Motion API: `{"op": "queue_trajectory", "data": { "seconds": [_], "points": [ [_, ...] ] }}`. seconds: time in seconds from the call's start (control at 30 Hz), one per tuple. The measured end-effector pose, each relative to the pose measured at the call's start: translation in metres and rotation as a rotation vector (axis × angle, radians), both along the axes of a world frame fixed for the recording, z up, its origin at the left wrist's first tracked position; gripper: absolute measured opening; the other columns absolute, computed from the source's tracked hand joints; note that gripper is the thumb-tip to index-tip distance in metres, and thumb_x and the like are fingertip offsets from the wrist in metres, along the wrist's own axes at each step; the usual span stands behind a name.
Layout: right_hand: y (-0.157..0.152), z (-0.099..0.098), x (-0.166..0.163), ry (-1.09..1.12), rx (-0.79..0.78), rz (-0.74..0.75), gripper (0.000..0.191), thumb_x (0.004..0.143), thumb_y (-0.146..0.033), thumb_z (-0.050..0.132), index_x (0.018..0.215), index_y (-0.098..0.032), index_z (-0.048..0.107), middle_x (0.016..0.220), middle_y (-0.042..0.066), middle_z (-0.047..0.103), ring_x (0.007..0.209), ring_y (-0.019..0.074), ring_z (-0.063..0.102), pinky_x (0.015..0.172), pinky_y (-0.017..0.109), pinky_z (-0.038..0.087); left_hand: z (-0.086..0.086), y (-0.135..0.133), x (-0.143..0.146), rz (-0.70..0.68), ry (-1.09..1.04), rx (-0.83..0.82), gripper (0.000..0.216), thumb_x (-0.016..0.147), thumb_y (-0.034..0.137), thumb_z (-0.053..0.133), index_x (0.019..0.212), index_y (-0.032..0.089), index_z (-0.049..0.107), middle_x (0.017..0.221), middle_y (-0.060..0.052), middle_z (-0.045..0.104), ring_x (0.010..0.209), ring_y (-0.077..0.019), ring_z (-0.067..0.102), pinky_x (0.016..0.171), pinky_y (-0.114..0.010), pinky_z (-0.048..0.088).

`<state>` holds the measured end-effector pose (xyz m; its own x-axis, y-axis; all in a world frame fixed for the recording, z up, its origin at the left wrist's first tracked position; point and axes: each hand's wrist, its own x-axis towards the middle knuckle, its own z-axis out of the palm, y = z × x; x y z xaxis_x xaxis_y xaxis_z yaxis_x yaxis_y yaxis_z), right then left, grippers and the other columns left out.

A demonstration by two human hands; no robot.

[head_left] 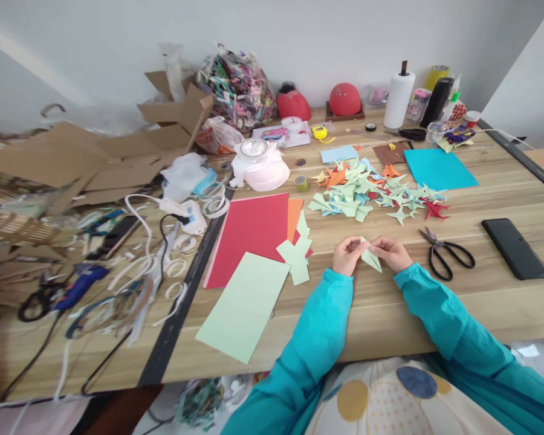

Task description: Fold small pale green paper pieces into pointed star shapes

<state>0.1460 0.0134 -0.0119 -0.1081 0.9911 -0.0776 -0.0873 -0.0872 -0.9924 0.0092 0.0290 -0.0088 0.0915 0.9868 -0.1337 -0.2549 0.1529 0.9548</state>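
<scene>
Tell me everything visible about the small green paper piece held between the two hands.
The green paper piece is pale, thin paper, folded into a narrow pointed shape. Its tip points down toward the wooden table; whether it touches is unclear. The left hand pinches its upper end, and the right hand grips the edge beside it.
</scene>
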Motion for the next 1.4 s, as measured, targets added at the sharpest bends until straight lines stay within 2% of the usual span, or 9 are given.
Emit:
{"op": "queue_trajectory", "data": {
  "seconds": [0.07,0.2,0.33,0.43,0.57,0.67,0.9,1.17,1.4],
  "points": [
    [0.000,0.000,0.000,0.014,-0.016,-0.035,0.030,0.062,-0.046,0.067,0.068,-0.018,0.058,0.056,-0.001,0.060,0.047,0.0107,0.051,0.047,0.025,0.041,0.001,0.000,0.001,-0.033,-0.028,-0.013,0.033,0.049,0.032,0.075,0.072,0.014,0.061,0.062,0.000,0.061,0.057,-0.0107,0.054,0.055,-0.024,0.043],
    [0.001,-0.002,0.000,0.035,-0.027,-0.026,0.032,0.063,-0.045,0.067,0.075,-0.018,0.056,0.057,-0.002,0.060,0.045,0.0094,0.050,0.045,0.024,0.041,-0.002,-0.001,0.001,-0.059,-0.014,-0.040,0.036,0.049,0.031,0.075,0.077,0.013,0.061,0.058,0.001,0.059,0.050,-0.0103,0.051,0.046,-0.023,0.041],
    [0.001,-0.003,-0.002,0.049,-0.019,-0.020,0.036,0.063,-0.044,0.068,0.085,-0.019,0.053,0.060,-0.002,0.061,0.047,0.0102,0.052,0.043,0.023,0.040,-0.002,-0.001,0.001,-0.066,-0.009,-0.008,0.038,0.044,0.026,0.078,0.075,0.013,0.061,0.061,-0.001,0.062,0.055,-0.0103,0.054,0.052,-0.023,0.043],
    [0.000,-0.003,-0.001,-0.001,-0.009,0.013,0.031,0.065,-0.046,0.064,0.072,-0.018,0.053,0.054,-0.003,0.058,0.045,0.0103,0.051,0.043,0.023,0.040,-0.001,-0.001,0.000,-0.078,-0.016,0.007,0.036,0.043,0.024,0.078,0.073,0.013,0.061,0.062,-0.001,0.062,0.056,-0.0098,0.055,0.056,-0.023,0.043],
    [-0.001,-0.005,0.002,-0.107,0.013,0.071,0.035,0.071,-0.048,0.058,0.056,-0.017,0.051,0.044,-0.003,0.052,0.040,0.0090,0.047,0.041,0.022,0.038,-0.003,0.000,-0.002,-0.131,-0.035,-0.007,0.039,0.041,0.023,0.079,0.074,0.013,0.061,0.058,0.001,0.061,0.050,-0.0081,0.052,0.051,-0.022,0.041],
    [-0.001,-0.006,0.003,-0.109,0.019,0.075,0.038,0.073,-0.049,0.056,0.054,-0.016,0.052,0.042,-0.003,0.051,0.038,0.0085,0.046,0.039,0.022,0.036,-0.008,0.001,-0.003,-0.172,-0.052,-0.020,0.040,0.042,0.023,0.079,0.077,0.012,0.062,0.058,0.000,0.062,0.051,-0.0085,0.053,0.051,-0.022,0.041],
    [-0.003,0.000,-0.002,-0.151,0.060,-0.029,0.041,0.071,-0.052,0.055,0.051,-0.016,0.048,0.041,-0.003,0.049,0.038,0.0079,0.043,0.039,0.021,0.035,-0.011,0.000,-0.001,-0.213,-0.126,-0.046,0.041,0.045,0.021,0.078,0.081,0.012,0.061,0.073,-0.003,0.066,0.064,-0.0116,0.059,0.065,-0.025,0.047],
    [-0.004,0.009,-0.001,-0.191,0.062,0.159,0.040,0.062,-0.051,0.064,0.053,-0.013,0.055,0.043,-0.003,0.045,0.040,0.0061,0.036,0.038,0.021,0.026,-0.004,-0.005,-0.002,-0.375,-0.065,-0.028,0.049,0.040,0.018,0.080,0.081,0.012,0.054,0.065,0.000,0.063,0.060,-0.0115,0.059,0.062,-0.025,0.047],
    [-0.006,0.002,0.000,-0.186,-0.010,0.075,0.053,0.071,-0.060,0.048,0.045,-0.015,0.051,0.034,-0.003,0.040,0.033,0.0061,0.033,0.034,0.021,0.023,-0.002,-0.005,-0.003,-0.433,-0.067,0.034,0.049,0.044,0.021,0.079,0.083,0.013,0.050,0.060,0.002,0.058,0.056,-0.0090,0.056,0.056,-0.021,0.044]
  ]
}}
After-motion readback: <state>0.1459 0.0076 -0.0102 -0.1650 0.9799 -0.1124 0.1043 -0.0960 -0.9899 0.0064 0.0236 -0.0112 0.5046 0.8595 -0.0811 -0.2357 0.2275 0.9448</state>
